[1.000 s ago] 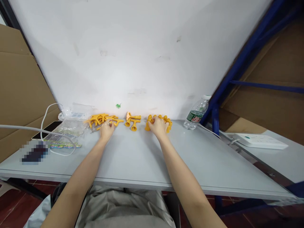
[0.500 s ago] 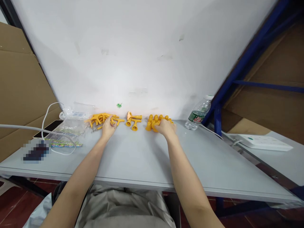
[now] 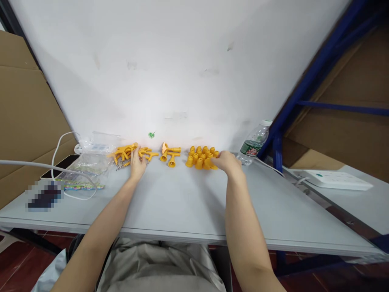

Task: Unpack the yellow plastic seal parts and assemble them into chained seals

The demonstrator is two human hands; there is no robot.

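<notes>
My left hand (image 3: pixel 138 163) is at the right side of a heap of yellow branched plastic pieces (image 3: pixel 123 154) with small ball chains. Its fingers are closed on one of them and hide part of the heap. Bell-shaped yellow plastic cups (image 3: pixel 199 163) stand in rows further right, wide ends down. At the front right of these rows, my right hand (image 3: pixel 230 162) pinches a yellow cup (image 3: pixel 212 164). Between the hands lie a few yellow T-shaped parts with flared ends (image 3: pixel 172 162), apart from both groups.
A water bottle (image 3: pixel 253 146) leans just right of my right hand, near the wall. To the left lie clear plastic bags (image 3: pixel 91 164), a phone (image 3: pixel 60 167) and a white cable (image 3: pixel 54 154). A white power strip (image 3: pixel 337 180) sits on the right-hand surface.
My right hand has shifted right along the cups, uncovering more of their rows. My left hand stays at the branched pieces, its fingers slightly further left.
</notes>
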